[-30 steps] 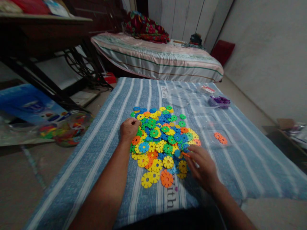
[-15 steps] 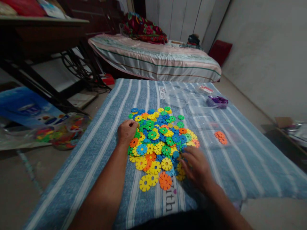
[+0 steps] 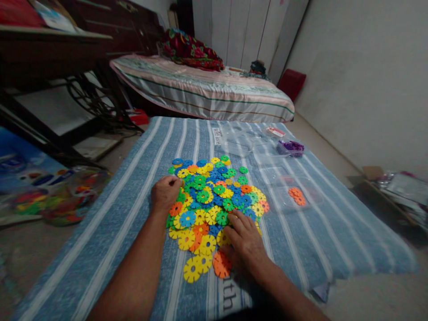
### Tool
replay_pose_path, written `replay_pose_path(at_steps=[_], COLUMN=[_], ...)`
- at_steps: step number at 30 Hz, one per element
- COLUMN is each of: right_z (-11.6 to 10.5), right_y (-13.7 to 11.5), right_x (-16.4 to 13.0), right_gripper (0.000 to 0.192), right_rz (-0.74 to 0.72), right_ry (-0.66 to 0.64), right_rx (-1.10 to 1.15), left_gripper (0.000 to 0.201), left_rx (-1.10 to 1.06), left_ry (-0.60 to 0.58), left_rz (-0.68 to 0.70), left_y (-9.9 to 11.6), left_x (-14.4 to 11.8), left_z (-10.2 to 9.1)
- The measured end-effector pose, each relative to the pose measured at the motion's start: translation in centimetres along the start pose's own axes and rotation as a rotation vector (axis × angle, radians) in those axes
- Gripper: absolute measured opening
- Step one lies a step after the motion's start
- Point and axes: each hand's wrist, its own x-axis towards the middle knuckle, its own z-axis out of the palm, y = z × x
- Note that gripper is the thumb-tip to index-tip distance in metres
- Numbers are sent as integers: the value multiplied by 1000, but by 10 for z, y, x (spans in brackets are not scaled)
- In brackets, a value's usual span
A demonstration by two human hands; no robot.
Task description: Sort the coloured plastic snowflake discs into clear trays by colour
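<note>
Since a second ago the right hand [image 3: 245, 240] has slid left, onto the near side of the pile of plastic discs [image 3: 214, 200] on the striped cloth [image 3: 133, 214]; its fingers lie flat and spread, gripping nothing. At the pile's left edge, the left hand [image 3: 165, 192] rests curled; whether it holds a disc, I cannot tell.

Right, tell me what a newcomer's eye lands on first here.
The bright pile of flower-shaped discs, yellow, blue, green and orange, on the striped blue cloth. The left hand rests at the pile's left edge, the right hand lies over its near right part. To the right, a few orange discs sit apart.
</note>
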Motion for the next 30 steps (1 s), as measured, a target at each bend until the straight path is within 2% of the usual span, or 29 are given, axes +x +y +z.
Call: replay_pose_path(at_steps=[4,6,9,12,15,20,22,25,28,30], right_z=[-2,-7,-20,-39,-61,-91,-95,-90,-76,-65], right_y=[2,2,4,18,54,133,148,140,112,95], right_x=[0,3,11,24,43,78,83,73,51,38], right_gripper=[22,15,5,10,13,19,19,19,16,16], right_rz=[16,34,63,96,171,295,313,267,229,269], right_ry=[20,53,38,30,144,485,539,449,203,40], right_rx=[95,156,294,370,276,-110,-204,-145,-17,-11], left_gripper=[18,20,21,21,21,21,21,21,22,22], left_rx=[-1,0,7,13,8,-3,1,2,4,12], left_ry=[-2,-5,-5,-5,-10,-12,-10,1,2,-4], left_rz=[2,3,-1,-15,-15,-8,-4,4,0,2], left_y=[1,2,2,1,0,2,2,2,1,1], left_x=[-1,-2,-2,-2,-2,-2,-2,-2,-2,-2], left_z=[0,-1,0,1,1,-2,-2,0,1,2])
